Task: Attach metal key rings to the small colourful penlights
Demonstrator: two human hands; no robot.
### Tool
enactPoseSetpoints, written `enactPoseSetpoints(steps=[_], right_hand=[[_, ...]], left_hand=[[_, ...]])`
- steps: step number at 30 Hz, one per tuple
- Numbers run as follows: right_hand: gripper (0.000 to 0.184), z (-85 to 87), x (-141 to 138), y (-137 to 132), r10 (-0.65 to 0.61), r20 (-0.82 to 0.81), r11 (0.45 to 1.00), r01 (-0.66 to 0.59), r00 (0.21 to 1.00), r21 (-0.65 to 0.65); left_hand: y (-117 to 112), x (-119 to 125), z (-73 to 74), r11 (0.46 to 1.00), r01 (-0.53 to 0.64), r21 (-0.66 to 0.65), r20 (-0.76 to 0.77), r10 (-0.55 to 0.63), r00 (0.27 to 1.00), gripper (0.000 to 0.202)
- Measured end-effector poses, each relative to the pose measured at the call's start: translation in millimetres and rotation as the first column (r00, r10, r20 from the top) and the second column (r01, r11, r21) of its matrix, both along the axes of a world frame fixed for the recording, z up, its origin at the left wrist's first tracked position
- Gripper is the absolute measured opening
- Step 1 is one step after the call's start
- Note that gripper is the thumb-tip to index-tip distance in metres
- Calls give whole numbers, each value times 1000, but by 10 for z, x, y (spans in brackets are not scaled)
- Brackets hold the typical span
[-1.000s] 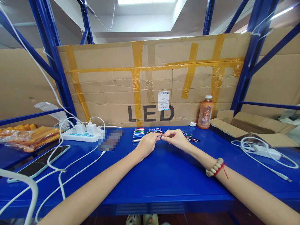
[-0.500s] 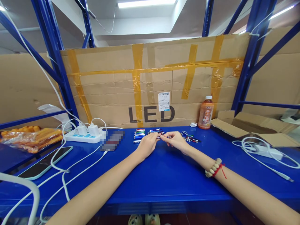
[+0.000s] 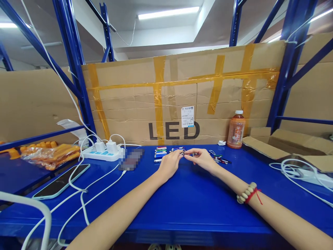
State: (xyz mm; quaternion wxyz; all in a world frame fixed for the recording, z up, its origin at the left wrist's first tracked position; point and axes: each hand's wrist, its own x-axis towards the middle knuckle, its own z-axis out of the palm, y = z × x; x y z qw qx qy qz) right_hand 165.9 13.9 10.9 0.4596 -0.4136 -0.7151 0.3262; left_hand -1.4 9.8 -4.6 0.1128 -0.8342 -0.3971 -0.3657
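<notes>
My left hand [image 3: 170,164] and my right hand [image 3: 201,159] meet over the far middle of the blue tabletop, their fingertips pinched together. Between them is a small shiny metal piece [image 3: 183,153], mostly covered by the fingers, so its kind is unclear. Just left of my left hand lies a neat row of small coloured pen-like sticks [image 3: 160,152], in red, green, blue and silver. More blue sticks [image 3: 178,149] lie behind my fingers, partly hidden. Beyond my right wrist, a loose heap of dark, red and green sticks with metal clips [image 3: 220,158] is spread out.
A bottle of orange drink [image 3: 236,130] stands at the back right, beside an open cardboard box [image 3: 262,147] and a coiled white cable [image 3: 291,168]. To the left are a power strip [image 3: 91,152], a phone [image 3: 62,181], a blurred-out device [image 3: 131,159] and trailing white cables.
The whole view has shifted, so everything sits further right and slightly lower. My hands stay together at the same spot, and more shiny metal shows between the fingertips.
</notes>
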Motion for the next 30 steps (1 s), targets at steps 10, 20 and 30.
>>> enactPoseSetpoints(steps=[10,20,30], right_hand=[[44,49,-24,-42,20,-63,997,-14,998,79],[41,23,33,-11,95,-62,990,-88,994,112],[34,-16,89,22,214,9,960,-212,977,184]], left_hand=[[-32,2,18,1000,-12,28,-35,13,999,24],[-48,-21,47,976,202,-86,-30,-205,978,19],[-57,-27,21,960,237,-147,-64,-249,967,20]])
